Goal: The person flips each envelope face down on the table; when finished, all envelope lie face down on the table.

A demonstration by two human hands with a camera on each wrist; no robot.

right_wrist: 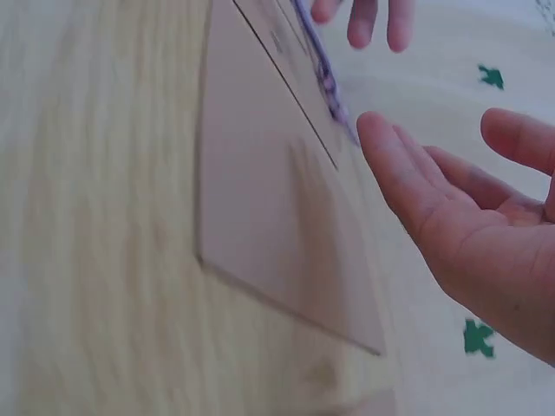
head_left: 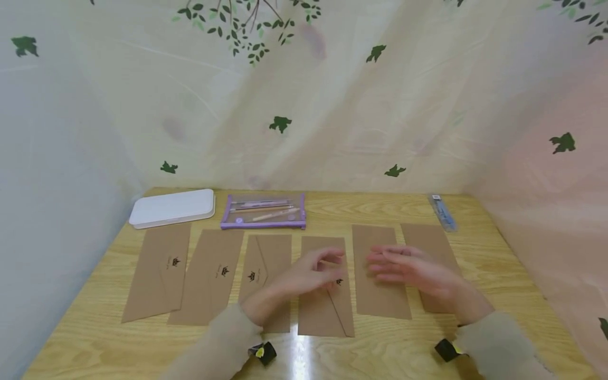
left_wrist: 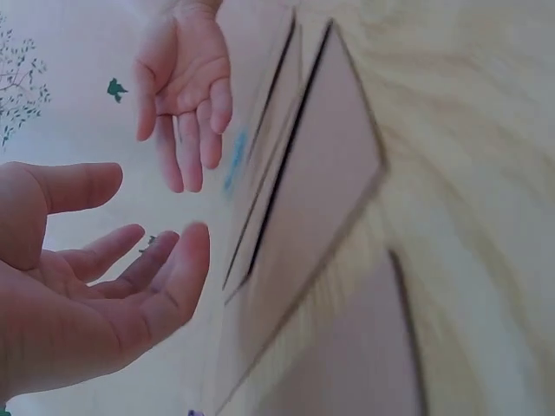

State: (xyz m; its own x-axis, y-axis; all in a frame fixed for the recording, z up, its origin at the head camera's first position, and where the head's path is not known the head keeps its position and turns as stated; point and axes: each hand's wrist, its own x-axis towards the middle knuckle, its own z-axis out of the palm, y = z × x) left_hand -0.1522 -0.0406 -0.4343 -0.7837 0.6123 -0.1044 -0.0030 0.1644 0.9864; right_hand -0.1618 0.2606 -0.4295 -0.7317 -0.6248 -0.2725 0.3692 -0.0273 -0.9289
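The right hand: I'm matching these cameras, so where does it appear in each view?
Head: right hand, right of centre.
Left wrist: right hand, at the top, left of centre.
Right wrist: right hand, at the right edge, partly cut off.
Shared landmark: left hand, in all three.

Six brown envelopes (head_left: 315,316) lie flat in a row; four visibly crown-printed.

We look forward and down across the tabletop (head_left: 380,345) from the head; nearer, both wrist views share the hands (head_left: 307,272) (head_left: 420,270).
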